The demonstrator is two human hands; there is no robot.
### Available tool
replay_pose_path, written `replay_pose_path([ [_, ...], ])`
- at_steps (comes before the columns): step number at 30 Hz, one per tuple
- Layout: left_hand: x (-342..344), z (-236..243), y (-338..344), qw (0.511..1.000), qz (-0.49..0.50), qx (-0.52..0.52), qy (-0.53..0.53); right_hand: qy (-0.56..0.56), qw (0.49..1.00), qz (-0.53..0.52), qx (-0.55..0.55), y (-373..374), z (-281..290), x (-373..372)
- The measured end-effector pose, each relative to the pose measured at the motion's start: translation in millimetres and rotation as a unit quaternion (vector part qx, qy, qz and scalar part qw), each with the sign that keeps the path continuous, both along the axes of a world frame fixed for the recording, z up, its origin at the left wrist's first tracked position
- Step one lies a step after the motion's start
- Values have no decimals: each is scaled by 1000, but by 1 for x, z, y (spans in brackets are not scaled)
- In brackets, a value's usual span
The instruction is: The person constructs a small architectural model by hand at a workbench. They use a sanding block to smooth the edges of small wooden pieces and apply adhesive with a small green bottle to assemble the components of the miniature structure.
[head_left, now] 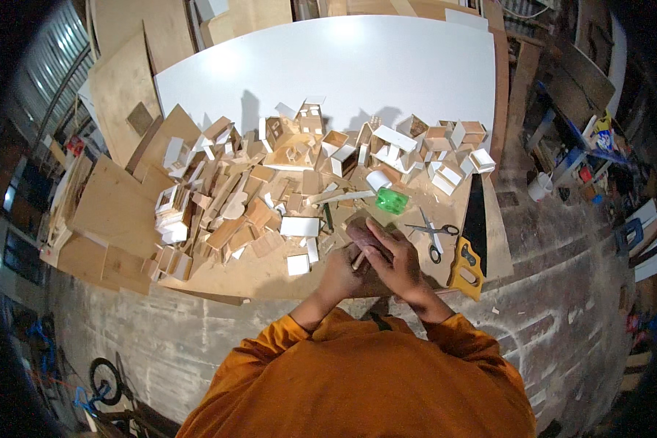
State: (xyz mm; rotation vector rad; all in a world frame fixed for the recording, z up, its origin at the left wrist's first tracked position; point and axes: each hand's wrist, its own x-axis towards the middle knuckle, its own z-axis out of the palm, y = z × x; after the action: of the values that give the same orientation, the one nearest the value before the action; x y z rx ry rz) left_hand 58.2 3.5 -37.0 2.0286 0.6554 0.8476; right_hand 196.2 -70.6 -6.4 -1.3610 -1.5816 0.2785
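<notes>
Pointing upper-left: brown block [362, 231], long axis slanting, in right hand [397, 264].

1. Our head view looks steeply down from above the shirt [358, 372], which fills the lower middle.
2. We face forward across the bench [270, 287] to the white board [328, 69] at its back.
3. We have the left hand [339, 274] and right hand [398, 261] near, just below centre.
4. Our wide fisheye bends straight edges and takes in floor [562, 292] on both sides.
</notes>
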Motion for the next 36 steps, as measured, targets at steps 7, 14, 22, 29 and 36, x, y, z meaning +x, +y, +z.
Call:
replay_pose_path([
  [7,-10,-30,12,985,27,162,56,-17,999,20,26,-3,2,-18],
  [14,-10,-26,25,1000,3,8,16,-30,996,52,59,-1,7,-23],
  [22,-16,-41,38,991,21,115,67,-56,990,81,104,5,7,-23],
  [29,-3,-21,31,997,60,17,46,47,997,56,-25,14,13,-8],
  [36,6,19,18,992,59,-62,95,21,1000,-1,-7,26,-12,2],
])
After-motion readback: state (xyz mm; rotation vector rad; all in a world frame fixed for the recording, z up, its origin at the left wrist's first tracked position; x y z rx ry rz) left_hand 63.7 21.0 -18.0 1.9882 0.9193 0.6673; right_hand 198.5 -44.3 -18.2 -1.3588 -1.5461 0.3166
